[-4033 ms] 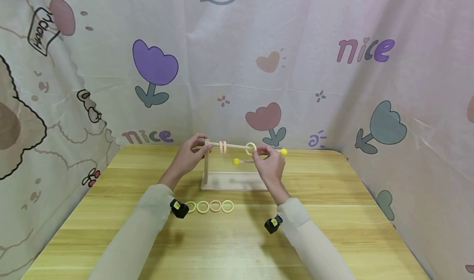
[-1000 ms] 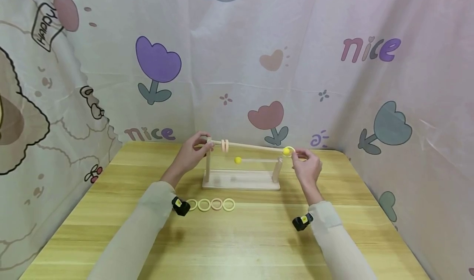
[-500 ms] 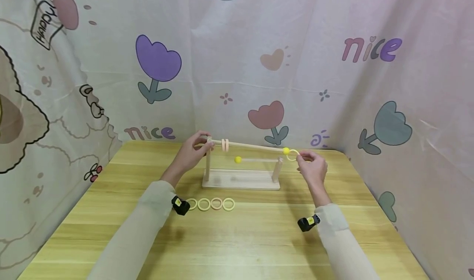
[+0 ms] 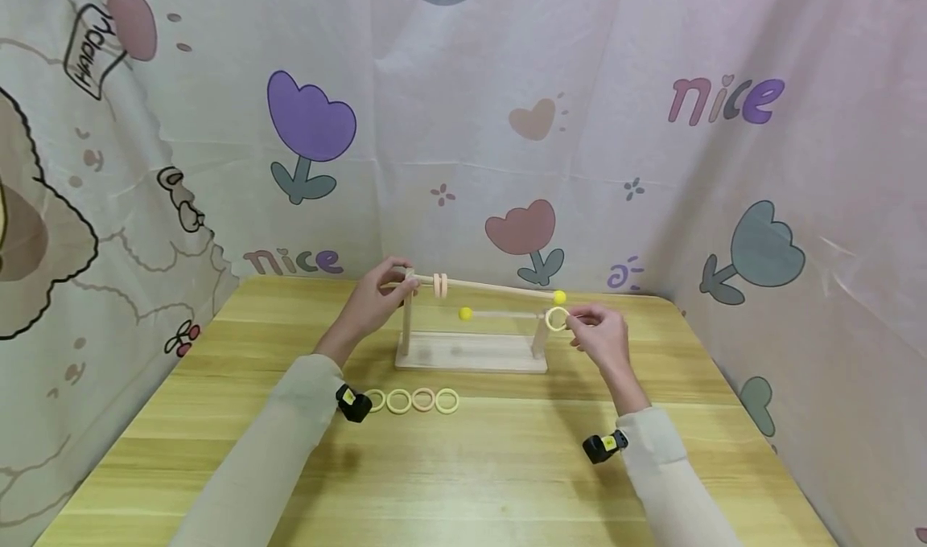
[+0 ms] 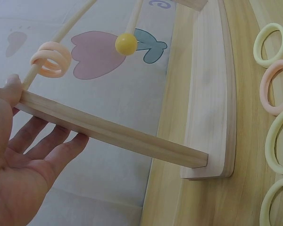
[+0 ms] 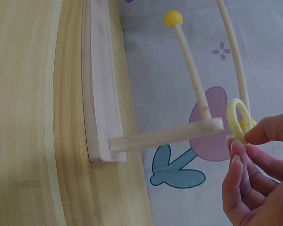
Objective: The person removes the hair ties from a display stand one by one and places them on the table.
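Note:
My left hand (image 4: pixel 369 299) grips the top of the tall left post (image 5: pixel 113 129) of a wooden stand, thumb on one side and fingers on the other. From that post a long rod (image 4: pixel 500 288) slants slightly down to the right, ending in a yellow ball (image 4: pixel 559 298). Two peach rings (image 5: pixel 51 60) hang on the rod near the post. In my right hand (image 4: pixel 603 336) a pale yellow ring (image 6: pixel 238 120) is pinched between thumb and fingers. The ring is off the rod, near the top of the shorter right post (image 6: pixel 165 135).
A lower rod (image 6: pixel 192 70) runs left from the right post to a yellow ball (image 4: pixel 465 314). The stand's flat base (image 4: pixel 471 352) rests on the wooden table (image 4: pixel 463 475). In front lies a row of yellow rings (image 4: pixel 447 400) with a peach ring (image 4: pixel 423 400) among them.
My right hand slid the yellow ring rightward along the upper rod and off its ball end. It then brought the ring slightly down and left. My left hand stays on the post.

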A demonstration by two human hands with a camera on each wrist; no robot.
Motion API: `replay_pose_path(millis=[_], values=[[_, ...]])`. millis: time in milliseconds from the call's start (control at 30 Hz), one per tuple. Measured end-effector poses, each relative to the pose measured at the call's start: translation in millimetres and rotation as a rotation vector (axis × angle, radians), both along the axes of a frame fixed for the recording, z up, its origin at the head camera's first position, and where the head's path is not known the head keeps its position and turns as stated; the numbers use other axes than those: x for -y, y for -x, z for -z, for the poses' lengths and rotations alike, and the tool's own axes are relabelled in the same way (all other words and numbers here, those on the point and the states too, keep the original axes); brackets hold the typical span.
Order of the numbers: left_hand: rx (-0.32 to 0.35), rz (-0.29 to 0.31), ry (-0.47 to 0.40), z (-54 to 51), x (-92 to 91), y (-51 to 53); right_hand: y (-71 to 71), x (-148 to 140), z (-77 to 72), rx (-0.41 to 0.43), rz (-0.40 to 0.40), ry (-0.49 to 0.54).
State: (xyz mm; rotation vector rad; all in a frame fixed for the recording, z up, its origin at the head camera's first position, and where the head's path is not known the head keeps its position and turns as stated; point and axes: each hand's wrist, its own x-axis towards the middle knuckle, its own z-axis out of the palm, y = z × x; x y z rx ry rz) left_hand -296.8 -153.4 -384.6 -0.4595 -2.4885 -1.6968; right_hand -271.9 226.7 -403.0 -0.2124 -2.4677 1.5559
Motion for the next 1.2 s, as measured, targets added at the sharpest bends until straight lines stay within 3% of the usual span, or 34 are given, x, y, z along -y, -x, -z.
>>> replay_pose_path(millis=[500, 1200], values=[[-0.003, -0.019, 0.022, 0.6, -1.3, 0.5, -3.0, 27, 13.0, 0.02, -0.213, -0.124], [-0.009, -0.005, 0.016, 1.2, 0.5, 0.0, -7.3, 58, 28.1, 0.128, -0.348, -0.155]])
